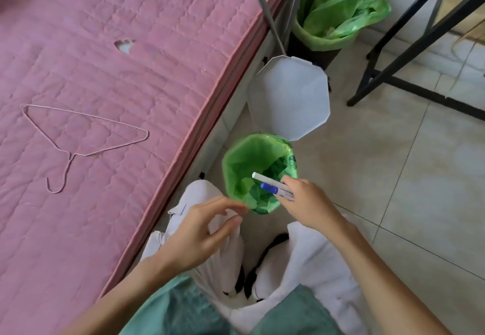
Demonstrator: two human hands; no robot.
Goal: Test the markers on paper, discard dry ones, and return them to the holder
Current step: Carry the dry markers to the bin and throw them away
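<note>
Left hand [202, 232] empty, fingers loosely curled, near bin rim. Right hand [307, 203] grips two markers [273, 186], one white-ended and one blue-capped, over the open bin [236, 161] with green liner. White lid [288, 98] up behind it. Wire hanger [84, 135] on pink bed [105, 45]. Second green-lined bin [338, 11] beyond.

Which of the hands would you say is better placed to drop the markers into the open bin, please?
Right. The right hand already holds two markers directly over the green-lined bin, whose lid stands open. The left hand is empty, beside the rim.
</note>
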